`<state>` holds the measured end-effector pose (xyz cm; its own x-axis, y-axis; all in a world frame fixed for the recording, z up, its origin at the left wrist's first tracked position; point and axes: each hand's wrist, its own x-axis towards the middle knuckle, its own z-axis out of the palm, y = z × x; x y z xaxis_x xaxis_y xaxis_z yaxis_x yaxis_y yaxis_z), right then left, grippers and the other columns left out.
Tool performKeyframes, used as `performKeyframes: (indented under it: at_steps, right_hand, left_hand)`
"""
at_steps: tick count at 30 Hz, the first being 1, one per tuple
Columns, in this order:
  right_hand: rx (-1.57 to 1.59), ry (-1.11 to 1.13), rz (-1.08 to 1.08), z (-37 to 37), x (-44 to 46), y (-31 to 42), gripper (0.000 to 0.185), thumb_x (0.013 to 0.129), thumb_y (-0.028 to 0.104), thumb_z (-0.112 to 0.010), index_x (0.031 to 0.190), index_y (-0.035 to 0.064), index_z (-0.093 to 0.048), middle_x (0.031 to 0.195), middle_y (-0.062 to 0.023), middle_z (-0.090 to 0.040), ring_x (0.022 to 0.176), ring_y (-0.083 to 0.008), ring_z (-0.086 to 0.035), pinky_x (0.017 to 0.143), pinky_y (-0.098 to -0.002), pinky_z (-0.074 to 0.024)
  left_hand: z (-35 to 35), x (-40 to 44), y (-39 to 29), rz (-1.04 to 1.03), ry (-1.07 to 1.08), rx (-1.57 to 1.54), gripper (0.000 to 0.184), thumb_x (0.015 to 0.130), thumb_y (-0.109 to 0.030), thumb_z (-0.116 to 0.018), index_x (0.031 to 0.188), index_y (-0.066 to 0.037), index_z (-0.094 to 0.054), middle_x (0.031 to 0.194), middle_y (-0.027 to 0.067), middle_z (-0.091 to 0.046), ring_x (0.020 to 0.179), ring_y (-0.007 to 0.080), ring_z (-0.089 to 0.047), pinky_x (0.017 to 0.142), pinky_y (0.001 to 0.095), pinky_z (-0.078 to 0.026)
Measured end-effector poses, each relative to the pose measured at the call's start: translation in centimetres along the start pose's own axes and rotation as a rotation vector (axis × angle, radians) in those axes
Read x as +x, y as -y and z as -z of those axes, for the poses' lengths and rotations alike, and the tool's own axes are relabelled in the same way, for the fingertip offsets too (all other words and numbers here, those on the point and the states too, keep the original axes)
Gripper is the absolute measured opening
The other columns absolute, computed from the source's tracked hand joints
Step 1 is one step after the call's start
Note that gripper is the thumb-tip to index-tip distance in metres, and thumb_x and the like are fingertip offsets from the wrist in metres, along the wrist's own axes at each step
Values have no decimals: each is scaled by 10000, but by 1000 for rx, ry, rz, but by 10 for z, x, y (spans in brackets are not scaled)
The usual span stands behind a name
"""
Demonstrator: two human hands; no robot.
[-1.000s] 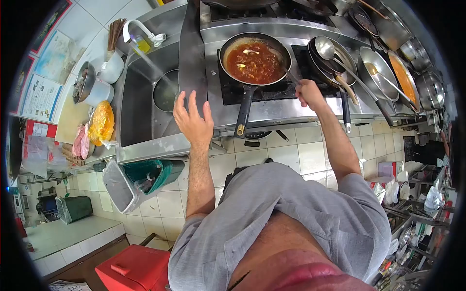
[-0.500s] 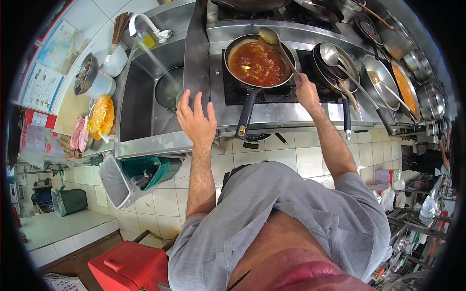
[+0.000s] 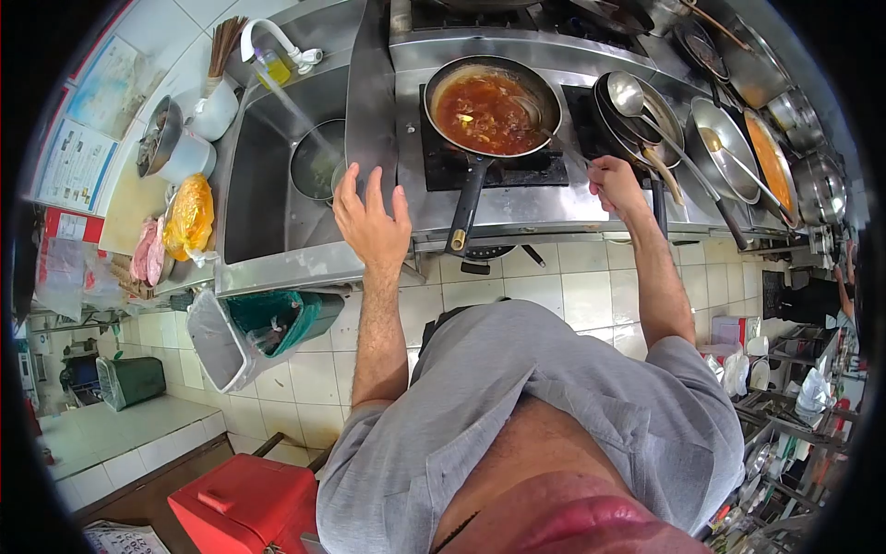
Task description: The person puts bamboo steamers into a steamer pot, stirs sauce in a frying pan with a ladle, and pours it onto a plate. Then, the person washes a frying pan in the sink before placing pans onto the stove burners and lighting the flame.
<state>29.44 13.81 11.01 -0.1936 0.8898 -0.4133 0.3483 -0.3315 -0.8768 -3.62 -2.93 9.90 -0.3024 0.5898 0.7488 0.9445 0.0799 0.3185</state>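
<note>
Right hand, its grip clenched on the ladle, is pointing the long axis forward-left into the frying pan; left hand, farther off, is hovering released.

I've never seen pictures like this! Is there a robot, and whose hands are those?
No robot here, just a person with two bare hands. A camera on the person's head looks forward and down, so you see their arms and shirt too. The right hand holds a ladle, its bowl dipped in red sauce inside a pan on the stove. The left hand holds nothing; its fingers are spread. On the left, a tap runs water into a sink. More pans sit to the right.
</note>
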Motion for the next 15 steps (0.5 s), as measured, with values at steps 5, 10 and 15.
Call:
performKeyframes:
  at_steps: [5,10,15]
  right_hand:
    - [-111,61,81,-24,-15,8,172,857,71,-518,1018,12,-538,607,-100,-562,388,-180,-459,350,-318,-307]
    - [-664,-257,540,-50,-12,2,210,850,125,-556,1043,44,-540,873,-243,-624,880,-432,-581,752,-487,-458]
    - [-735,-366,558,-31,-12,-9,220,858,163,-561,1042,45,-542,832,-239,-627,833,-432,-591,722,-504,-464]
  left_hand:
    - [0,0,-1,3,3,10,362,779,-207,-647,1109,-73,-582,1279,113,-421,1154,323,-413,937,450,-361]
    - [1,-2,0,14,9,8,352,778,-213,-644,1098,-78,-590,1281,109,-421,1157,316,-410,932,453,-355]
    - [20,-5,-27,23,-44,151,339,771,-210,-652,1085,-93,-602,1279,113,-417,1197,305,-362,984,468,-267]
